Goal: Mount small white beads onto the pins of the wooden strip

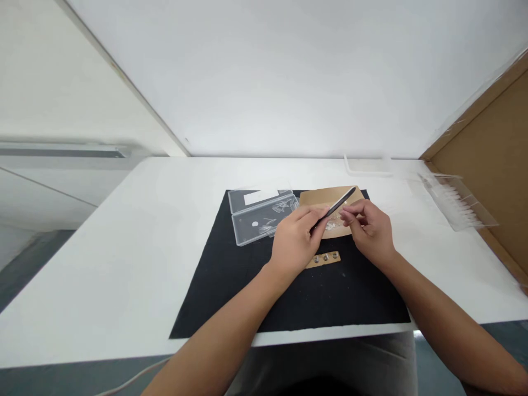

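My left hand is closed round a slim dark stick with a pale edge, which slants up to the right. Its kind does not show. Beside it, the thumb and fingertips of my right hand are pinched together; anything between them is too small to make out. Under both hands lies a brown paper sheet or tray with small clear and white bits on it. Closer to me, a tan strip bears several small shiny metal pieces, its left end partly behind my left hand.
A black mat covers part of the white table. An open clear plastic case holds several clear slivers. On the right lie a bag of clear pieces and a brown board. A white frame-like piece stands at the back.
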Tool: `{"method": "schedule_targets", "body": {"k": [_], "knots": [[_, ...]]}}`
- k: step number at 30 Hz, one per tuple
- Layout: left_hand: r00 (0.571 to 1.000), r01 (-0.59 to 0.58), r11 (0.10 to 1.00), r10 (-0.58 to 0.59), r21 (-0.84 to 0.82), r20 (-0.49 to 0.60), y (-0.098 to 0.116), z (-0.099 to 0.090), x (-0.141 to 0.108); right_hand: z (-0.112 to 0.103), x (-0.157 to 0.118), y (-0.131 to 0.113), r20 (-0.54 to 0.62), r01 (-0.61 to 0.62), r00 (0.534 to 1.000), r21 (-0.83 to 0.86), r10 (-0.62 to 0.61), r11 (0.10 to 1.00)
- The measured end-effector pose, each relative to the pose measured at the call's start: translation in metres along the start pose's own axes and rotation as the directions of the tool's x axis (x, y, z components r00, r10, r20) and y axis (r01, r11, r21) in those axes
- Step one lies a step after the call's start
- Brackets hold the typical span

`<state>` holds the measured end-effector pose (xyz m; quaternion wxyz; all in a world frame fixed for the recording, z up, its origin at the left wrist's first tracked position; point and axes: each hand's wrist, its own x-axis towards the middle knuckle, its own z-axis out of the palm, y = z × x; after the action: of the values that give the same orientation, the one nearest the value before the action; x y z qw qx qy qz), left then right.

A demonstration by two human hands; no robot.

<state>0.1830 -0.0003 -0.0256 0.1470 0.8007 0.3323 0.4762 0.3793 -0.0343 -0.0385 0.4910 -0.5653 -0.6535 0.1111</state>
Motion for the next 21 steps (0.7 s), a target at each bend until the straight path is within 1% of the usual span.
{"method": "schedule_targets", "body": {"k": [3, 5, 8, 11, 15, 18, 21], "knots": [[1.000, 0.008, 1.000, -0.008, -0.012, -0.006, 0.000, 0.001, -0.001, 0.001, 0.000, 0.000, 0.023, 0.004, 1.000, -0.004, -0.004, 1.000], [1.000, 0.013, 1.000, -0.013, -0.020, -0.008, 0.000, 0.001, -0.001, 0.002, 0.000, -0.001, 0.017, 0.020, 1.000, -0.050, -0.019, 0.999], [1.000, 0.029, 0.999, -0.029, -0.013, 0.012, 0.001, 0.002, -0.001, 0.003, 0.000, -0.004, -0.026, 0.041, 0.999, -0.174, -0.047, 0.984], [0.999, 0.039, 0.999, -0.039, 0.003, 0.035, 0.003, 0.002, -0.002, 0.004, 0.000, -0.007, -0.084, 0.031, 0.995, -0.285, -0.057, 0.958], [0.999, 0.035, 0.999, -0.036, 0.036, 0.020, 0.005, 0.005, -0.003, 0.006, 0.001, -0.006, -0.127, 0.057, 0.985, -0.394, -0.116, 0.917], [0.999, 0.034, 0.998, -0.035, 0.060, 0.019, 0.005, 0.005, -0.004, 0.010, 0.002, -0.004, -0.096, 0.104, 0.982, -0.453, -0.164, 0.886], [0.999, 0.038, 0.994, -0.042, 0.098, 0.034, 0.002, 0.005, -0.004, 0.016, 0.001, -0.003, -0.042, 0.126, 0.985, -0.475, -0.166, 0.871]]}}
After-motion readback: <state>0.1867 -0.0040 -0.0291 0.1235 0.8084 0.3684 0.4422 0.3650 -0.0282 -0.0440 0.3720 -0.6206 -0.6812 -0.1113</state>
